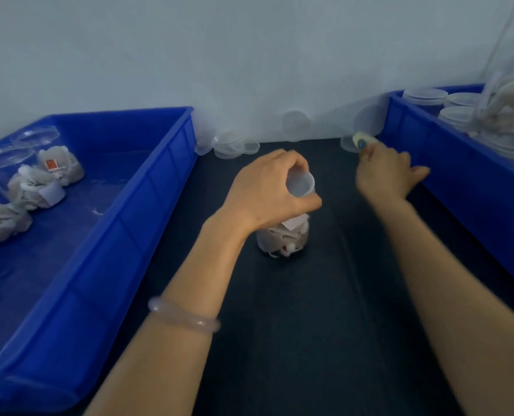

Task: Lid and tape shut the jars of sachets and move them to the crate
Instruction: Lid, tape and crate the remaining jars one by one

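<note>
Jar (282, 238) of sachets stands on the desk (309, 325) between left crate (159, 187) and right crate (459, 163). The left hand (267, 190) grips the lid (300, 184) over it with curled fingers. Farther back, the right hand (384, 175) reaches a pale roll (362, 141); blur hides whether its fingers grip.

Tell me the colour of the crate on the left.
The crate is bright blue; the head view shows it best.

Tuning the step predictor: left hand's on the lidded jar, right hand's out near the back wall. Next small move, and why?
Probably close the right hand on the small pale item just ahead of it, likely tape though too blurred to confirm, and carry it to the jar of sachets. The left hand grips the lid, which looks seated, and no tape shows there.
</note>
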Demonstrator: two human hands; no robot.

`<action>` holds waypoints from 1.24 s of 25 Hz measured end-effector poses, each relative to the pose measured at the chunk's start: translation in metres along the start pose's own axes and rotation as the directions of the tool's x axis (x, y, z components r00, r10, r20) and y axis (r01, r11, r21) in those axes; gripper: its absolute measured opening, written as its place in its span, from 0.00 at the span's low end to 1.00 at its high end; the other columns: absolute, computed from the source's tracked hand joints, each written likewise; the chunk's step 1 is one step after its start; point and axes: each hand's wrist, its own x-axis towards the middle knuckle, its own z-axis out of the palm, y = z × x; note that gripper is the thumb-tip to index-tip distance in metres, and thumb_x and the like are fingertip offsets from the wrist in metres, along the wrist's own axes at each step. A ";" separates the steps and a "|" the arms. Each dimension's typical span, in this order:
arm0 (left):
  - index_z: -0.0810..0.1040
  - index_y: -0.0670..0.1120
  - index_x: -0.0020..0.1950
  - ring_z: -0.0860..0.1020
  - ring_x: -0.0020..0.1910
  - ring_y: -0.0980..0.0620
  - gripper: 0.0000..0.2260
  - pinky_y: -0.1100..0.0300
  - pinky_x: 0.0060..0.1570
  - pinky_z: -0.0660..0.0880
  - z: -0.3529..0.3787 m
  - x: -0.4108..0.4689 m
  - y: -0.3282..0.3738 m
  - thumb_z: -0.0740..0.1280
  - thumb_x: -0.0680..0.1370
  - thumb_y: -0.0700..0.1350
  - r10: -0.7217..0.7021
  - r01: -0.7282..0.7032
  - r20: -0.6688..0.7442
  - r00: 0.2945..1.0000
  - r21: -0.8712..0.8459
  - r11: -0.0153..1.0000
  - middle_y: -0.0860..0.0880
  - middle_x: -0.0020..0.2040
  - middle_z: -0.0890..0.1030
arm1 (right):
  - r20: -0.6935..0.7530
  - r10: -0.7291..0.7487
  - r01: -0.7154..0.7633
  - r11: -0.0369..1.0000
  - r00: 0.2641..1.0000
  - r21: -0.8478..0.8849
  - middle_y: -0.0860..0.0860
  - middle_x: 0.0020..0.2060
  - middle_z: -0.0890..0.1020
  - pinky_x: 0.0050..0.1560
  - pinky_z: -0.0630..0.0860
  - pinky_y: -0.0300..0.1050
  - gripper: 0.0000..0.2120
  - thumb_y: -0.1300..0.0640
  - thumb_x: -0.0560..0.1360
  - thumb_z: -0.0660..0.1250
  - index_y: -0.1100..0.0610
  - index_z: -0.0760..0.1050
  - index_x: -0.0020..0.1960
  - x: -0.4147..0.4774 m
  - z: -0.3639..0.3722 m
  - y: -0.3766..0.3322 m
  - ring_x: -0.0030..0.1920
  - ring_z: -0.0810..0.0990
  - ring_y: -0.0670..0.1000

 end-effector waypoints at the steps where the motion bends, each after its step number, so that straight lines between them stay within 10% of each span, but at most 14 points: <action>1: 0.75 0.56 0.56 0.74 0.52 0.57 0.19 0.58 0.49 0.71 -0.002 0.001 0.000 0.69 0.68 0.61 -0.009 0.009 0.017 1.000 0.008 1.000 0.60 0.53 0.76 | -0.008 -0.085 0.085 0.996 0.996 0.038 0.57 0.47 0.79 0.53 0.60 0.55 0.19 0.48 0.84 0.48 0.54 0.74 0.47 0.005 -0.003 0.006 0.48 0.70 0.57; 4: 0.73 0.59 0.54 0.74 0.52 0.58 0.17 0.56 0.47 0.71 -0.005 0.005 0.000 0.69 0.69 0.62 -0.039 0.037 0.042 0.998 0.032 0.999 0.61 0.52 0.76 | 0.007 -0.337 0.336 0.941 0.942 0.042 0.50 0.40 0.72 0.46 0.54 0.51 0.21 0.46 0.81 0.45 0.52 0.71 0.40 -0.015 -0.005 0.008 0.44 0.64 0.52; 9: 0.70 0.61 0.51 0.73 0.49 0.60 0.18 0.62 0.38 0.63 -0.002 0.003 0.005 0.69 0.67 0.65 -0.098 0.097 0.045 0.994 0.009 0.995 0.62 0.50 0.74 | 0.301 -0.400 0.418 0.908 0.865 0.006 0.48 0.50 0.74 0.47 0.52 0.48 0.17 0.49 0.82 0.46 0.50 0.72 0.49 -0.058 0.014 0.023 0.51 0.66 0.50; 19: 0.74 0.57 0.44 0.73 0.42 0.63 0.11 0.61 0.35 0.61 0.005 0.013 0.018 0.70 0.70 0.61 -0.325 0.321 -0.061 0.944 -0.065 0.945 0.61 0.44 0.76 | 0.340 -0.466 0.466 0.880 0.816 0.087 0.47 0.60 0.75 0.55 0.57 0.45 0.13 0.49 0.83 0.57 0.48 0.75 0.64 -0.067 0.020 0.028 0.63 0.67 0.49; 24: 0.78 0.59 0.47 0.76 0.47 0.63 0.08 0.63 0.43 0.68 0.008 0.009 0.010 0.67 0.76 0.61 -0.323 0.306 -0.060 0.945 -0.195 0.932 0.63 0.47 0.79 | 0.272 -0.647 0.284 0.620 0.712 0.732 0.39 0.62 0.71 0.64 0.62 0.34 0.27 0.57 0.71 0.64 0.43 0.65 0.68 -0.083 -0.005 0.009 0.66 0.69 0.41; 28: 0.78 0.51 0.58 0.79 0.54 0.62 0.08 0.67 0.53 0.74 0.009 -0.004 -0.006 0.68 0.79 0.47 -0.412 0.257 -0.057 0.909 -0.702 0.664 0.57 0.55 0.81 | 0.315 -0.629 0.009 0.456 0.711 0.890 0.40 0.64 0.71 0.59 0.69 0.27 0.41 0.62 0.70 0.77 0.46 0.55 0.72 -0.104 0.002 -0.011 0.64 0.72 0.33; 31: 0.80 0.46 0.62 0.81 0.59 0.50 0.16 0.55 0.59 0.77 0.018 -0.021 -0.016 0.59 0.83 0.53 -0.439 0.303 0.128 0.889 -0.884 0.357 0.47 0.57 0.84 | 0.269 -0.559 0.034 0.471 0.784 0.881 0.37 0.62 0.71 0.58 0.70 0.27 0.42 0.60 0.67 0.80 0.48 0.57 0.71 -0.107 0.011 -0.014 0.63 0.71 0.33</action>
